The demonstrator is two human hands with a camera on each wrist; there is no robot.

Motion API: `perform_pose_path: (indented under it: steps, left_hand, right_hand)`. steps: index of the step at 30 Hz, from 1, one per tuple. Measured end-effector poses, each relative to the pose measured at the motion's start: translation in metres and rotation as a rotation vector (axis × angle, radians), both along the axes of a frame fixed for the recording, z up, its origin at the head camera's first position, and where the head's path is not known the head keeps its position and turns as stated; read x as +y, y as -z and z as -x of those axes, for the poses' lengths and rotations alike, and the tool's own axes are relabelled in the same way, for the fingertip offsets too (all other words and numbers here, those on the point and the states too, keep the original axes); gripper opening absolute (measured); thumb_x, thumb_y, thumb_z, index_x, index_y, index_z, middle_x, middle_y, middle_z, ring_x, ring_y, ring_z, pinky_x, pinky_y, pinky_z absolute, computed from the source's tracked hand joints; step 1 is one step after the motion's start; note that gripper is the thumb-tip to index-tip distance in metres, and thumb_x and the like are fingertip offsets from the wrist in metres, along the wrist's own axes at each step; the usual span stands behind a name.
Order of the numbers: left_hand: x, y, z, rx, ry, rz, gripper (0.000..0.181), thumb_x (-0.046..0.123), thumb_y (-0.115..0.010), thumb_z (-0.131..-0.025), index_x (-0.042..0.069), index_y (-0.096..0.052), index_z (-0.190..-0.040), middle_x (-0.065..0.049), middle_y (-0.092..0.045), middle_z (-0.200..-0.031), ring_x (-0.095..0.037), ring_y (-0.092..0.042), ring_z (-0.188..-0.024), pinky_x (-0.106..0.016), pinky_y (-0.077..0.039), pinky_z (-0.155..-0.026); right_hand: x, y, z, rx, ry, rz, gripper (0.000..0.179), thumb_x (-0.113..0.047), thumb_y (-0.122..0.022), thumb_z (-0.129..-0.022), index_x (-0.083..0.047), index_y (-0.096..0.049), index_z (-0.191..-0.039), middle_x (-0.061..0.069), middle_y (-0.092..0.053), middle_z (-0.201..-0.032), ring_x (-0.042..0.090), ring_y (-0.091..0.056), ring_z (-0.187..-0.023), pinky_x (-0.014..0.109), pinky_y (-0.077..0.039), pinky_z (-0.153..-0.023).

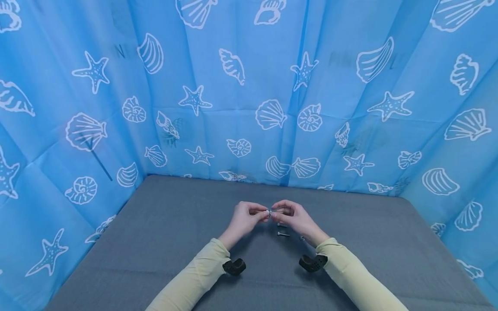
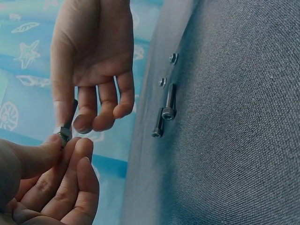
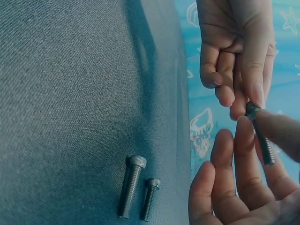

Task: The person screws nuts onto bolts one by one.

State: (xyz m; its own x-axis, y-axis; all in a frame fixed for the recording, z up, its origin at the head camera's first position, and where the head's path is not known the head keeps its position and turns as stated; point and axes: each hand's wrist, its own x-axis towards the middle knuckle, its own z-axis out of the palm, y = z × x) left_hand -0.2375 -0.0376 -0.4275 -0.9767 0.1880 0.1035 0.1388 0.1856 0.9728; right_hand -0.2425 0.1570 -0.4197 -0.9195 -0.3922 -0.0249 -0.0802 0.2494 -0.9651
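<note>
Just above the table, both hands meet at one dark socket-head bolt point(image 3: 266, 147). My left hand point(image 1: 244, 217) pinches it at the head end between thumb and fingers. On the bolt close to its head sits a silver hex nut point(image 2: 63, 131). My right hand point(image 1: 295, 218) pinches at this nut with thumb and index finger, its other fingers loosely bent. The threaded shank sticks out past the right thumb in the right wrist view. Below the hands lie a larger socket-head bolt point(image 3: 132, 185) and a smaller socket-head bolt point(image 3: 150, 199).
Two loose nuts, one nut point(image 2: 173, 58) and a smaller nut point(image 2: 162, 82), lie near the bolts on the grey cloth-covered table point(image 1: 175, 224). A blue curtain point(image 1: 249, 95) with white shell prints stands around the back and sides.
</note>
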Motion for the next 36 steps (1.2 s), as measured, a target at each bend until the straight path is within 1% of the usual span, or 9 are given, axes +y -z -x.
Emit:
perform_pose_path:
  steps: [3,8,12,15,20,26,28,31,36]
  left_hand:
    - [-0.0004,0.0002,0.0004,-0.001,0.005,-0.007,0.011,0.010,-0.069,-0.088,0.002,-0.074,-0.096,-0.004,-0.071,-0.081,-0.016,-0.070,-0.073,-0.041,-0.058,-0.073]
    - [-0.0001,0.0009,0.0013,0.004,0.000,0.000,0.012,0.009,-0.069,-0.088,0.001,-0.073,-0.096,-0.004,-0.071,-0.081,-0.016,-0.070,-0.072,-0.043,-0.057,-0.073]
    - [0.0000,0.0014,0.0016,0.007,-0.002,0.004,0.012,0.011,-0.070,-0.088,0.002,-0.074,-0.096,-0.004,-0.071,-0.081,-0.015,-0.069,-0.072,-0.043,-0.057,-0.074]
    - [0.0001,0.0010,0.0013,0.008,-0.003,0.007,0.012,0.012,-0.070,-0.088,0.003,-0.074,-0.095,-0.003,-0.071,-0.080,-0.016,-0.069,-0.072,-0.043,-0.058,-0.073]
    - [0.0005,0.0007,0.0014,0.011,-0.005,0.000,0.012,0.011,-0.069,-0.089,0.002,-0.074,-0.095,-0.004,-0.071,-0.080,-0.017,-0.070,-0.072,-0.043,-0.058,-0.073]
    - [-0.0005,-0.0004,0.0007,-0.001,-0.002,0.008,0.011,0.012,-0.070,-0.088,0.004,-0.074,-0.095,-0.003,-0.071,-0.079,-0.015,-0.069,-0.072,-0.041,-0.058,-0.072]
    - [-0.0007,-0.0009,0.0007,0.001,-0.004,0.011,0.011,0.012,-0.070,-0.089,0.004,-0.074,-0.095,-0.002,-0.071,-0.080,-0.015,-0.069,-0.072,-0.039,-0.058,-0.072]
    - [-0.0008,-0.0010,0.0006,0.009,-0.007,0.013,0.012,0.012,-0.069,-0.089,0.004,-0.074,-0.095,-0.002,-0.071,-0.080,-0.016,-0.069,-0.072,-0.039,-0.058,-0.071]
    - [-0.0005,0.0009,0.0012,0.007,0.000,0.001,0.012,0.012,-0.070,-0.088,0.003,-0.074,-0.095,-0.003,-0.071,-0.079,-0.015,-0.069,-0.071,-0.042,-0.058,-0.072]
  right_hand:
    - [-0.0005,0.0005,0.0004,0.009,-0.015,0.001,0.031,-0.020,-0.063,-0.094,0.001,-0.058,-0.116,0.016,-0.064,-0.110,0.030,-0.062,-0.104,0.051,-0.048,-0.092]
    - [-0.0014,0.0006,0.0005,-0.021,0.012,-0.029,0.033,-0.029,-0.059,-0.097,0.000,-0.062,-0.112,0.016,-0.066,-0.105,0.027,-0.063,-0.099,0.051,-0.048,-0.091]
    - [-0.0019,-0.0007,-0.0002,-0.024,0.000,-0.002,0.032,-0.024,-0.062,-0.096,0.001,-0.059,-0.115,0.016,-0.065,-0.107,0.026,-0.063,-0.099,0.053,-0.047,-0.091]
    - [-0.0023,-0.0011,-0.0012,-0.024,-0.006,-0.010,0.031,-0.022,-0.062,-0.095,0.002,-0.060,-0.115,0.015,-0.065,-0.107,0.027,-0.062,-0.099,0.052,-0.048,-0.090]
    - [-0.0029,0.0013,-0.0009,-0.041,0.015,-0.020,0.034,-0.028,-0.060,-0.096,0.001,-0.061,-0.114,0.017,-0.065,-0.104,0.026,-0.062,-0.096,0.049,-0.050,-0.089]
    - [-0.0033,0.0030,-0.0003,0.000,-0.003,0.013,0.029,-0.018,-0.064,-0.093,0.001,-0.059,-0.114,0.015,-0.064,-0.107,0.028,-0.062,-0.099,0.052,-0.048,-0.090]
    - [-0.0033,0.0035,-0.0003,-0.001,0.004,-0.005,0.028,-0.020,-0.064,-0.094,0.002,-0.061,-0.111,0.014,-0.065,-0.105,0.029,-0.062,-0.098,0.050,-0.049,-0.089]
    - [-0.0040,0.0035,-0.0008,-0.017,0.016,-0.022,0.031,-0.025,-0.064,-0.094,0.000,-0.062,-0.112,0.016,-0.066,-0.104,0.029,-0.062,-0.097,0.049,-0.050,-0.088]
    - [-0.0050,0.0012,-0.0023,0.007,-0.003,0.021,0.033,-0.019,-0.065,-0.093,0.000,-0.058,-0.119,0.018,-0.063,-0.113,0.030,-0.060,-0.101,0.054,-0.047,-0.091]
